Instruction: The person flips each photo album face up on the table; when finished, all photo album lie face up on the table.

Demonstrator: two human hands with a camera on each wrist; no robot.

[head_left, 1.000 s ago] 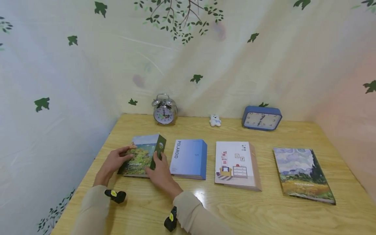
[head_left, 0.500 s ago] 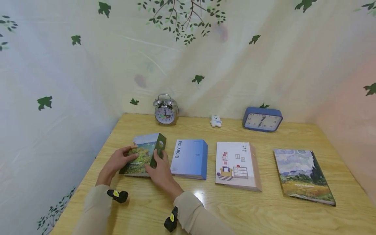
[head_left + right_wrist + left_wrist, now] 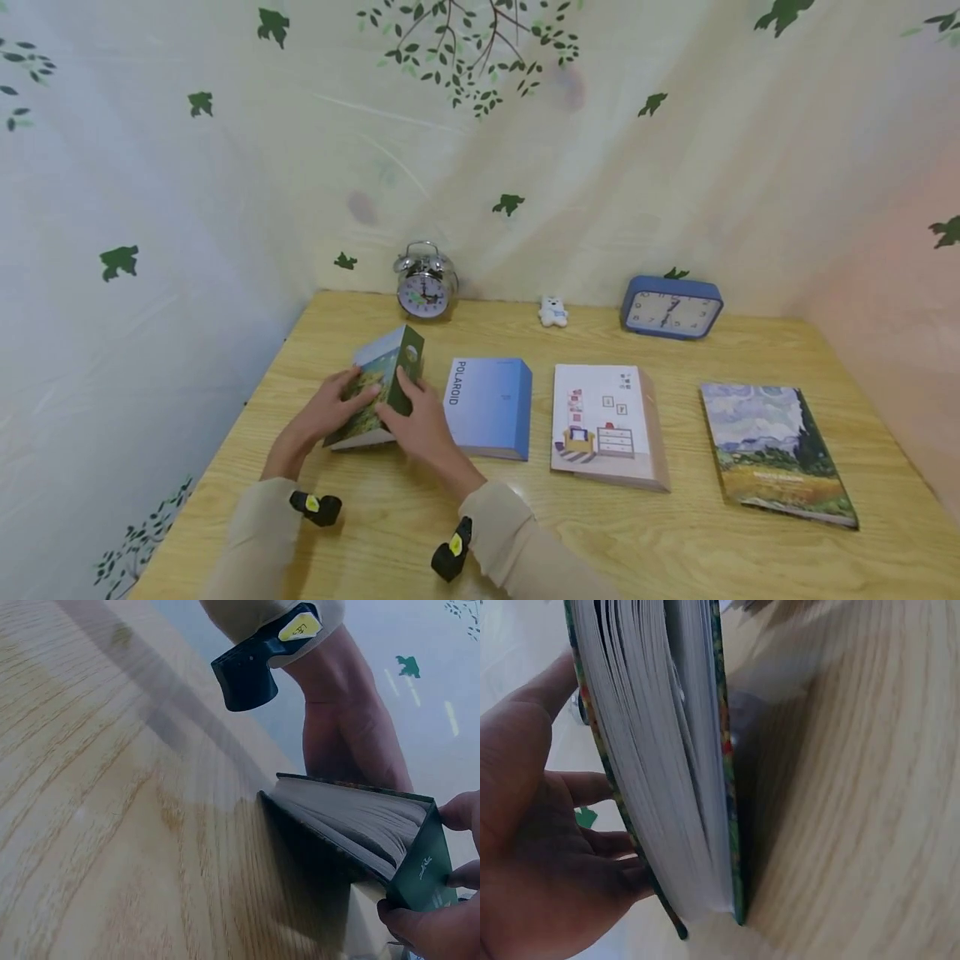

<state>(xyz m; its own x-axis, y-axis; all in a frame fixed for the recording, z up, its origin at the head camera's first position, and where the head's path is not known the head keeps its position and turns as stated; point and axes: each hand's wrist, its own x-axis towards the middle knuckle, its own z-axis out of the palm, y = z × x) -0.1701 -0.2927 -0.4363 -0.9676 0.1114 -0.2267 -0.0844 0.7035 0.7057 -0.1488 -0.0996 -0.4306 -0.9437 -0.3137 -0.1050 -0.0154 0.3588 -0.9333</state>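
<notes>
A photo album (image 3: 388, 363) with a painted landscape cover and green spine is tilted on the table's left side, its spine edge raised. My right hand (image 3: 429, 423) grips that spine, and the right wrist view shows fingertips and thumb on either side of the spine (image 3: 426, 871). My left hand (image 3: 330, 410) rests on the front cover. In the left wrist view its fingers press against the cover's outer face, beside the page edges (image 3: 649, 750); their tips are hidden behind the cover. Just right of the album lies a blue POLAROID album (image 3: 487, 408).
A white illustrated album (image 3: 600, 400) and another painting-covered album (image 3: 772, 450) lie farther right on the wooden table (image 3: 637, 542). Along the back stand a twin-bell alarm clock (image 3: 425, 293), a small white bear figurine (image 3: 553, 312) and a blue clock (image 3: 671, 307). Leaf-printed cloth surrounds the table.
The photo album has tilted more, its spine side rising and its near edge shifting right. Both hands have moved slightly right with it. The other albums have stayed put.
</notes>
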